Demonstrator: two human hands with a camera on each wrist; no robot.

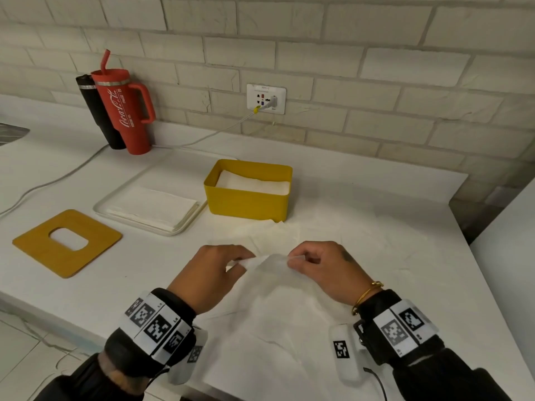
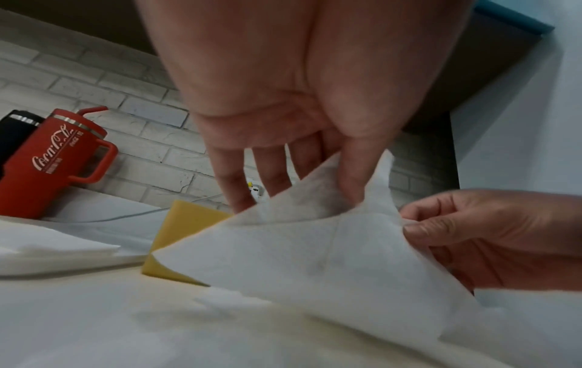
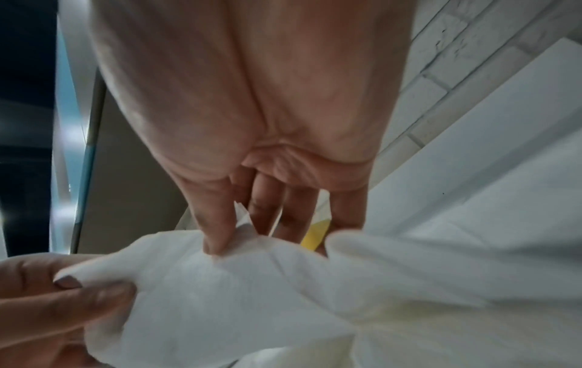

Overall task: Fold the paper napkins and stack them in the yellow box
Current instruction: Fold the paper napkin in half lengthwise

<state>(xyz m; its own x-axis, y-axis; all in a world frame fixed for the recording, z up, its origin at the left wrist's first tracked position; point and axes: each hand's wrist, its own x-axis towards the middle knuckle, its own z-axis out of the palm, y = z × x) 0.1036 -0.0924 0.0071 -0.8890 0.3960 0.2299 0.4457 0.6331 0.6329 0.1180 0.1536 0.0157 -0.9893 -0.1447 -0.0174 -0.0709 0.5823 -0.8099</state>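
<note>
White counter (image 1: 376, 198): left hand (image 1: 208, 273) and right hand (image 1: 327, 270) fingers pinch one napkin (image 1: 269, 285); one yellow box (image 1: 249, 198).

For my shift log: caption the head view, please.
Both hands, left and right, pinch a paper napkin before the yellow box.
</note>
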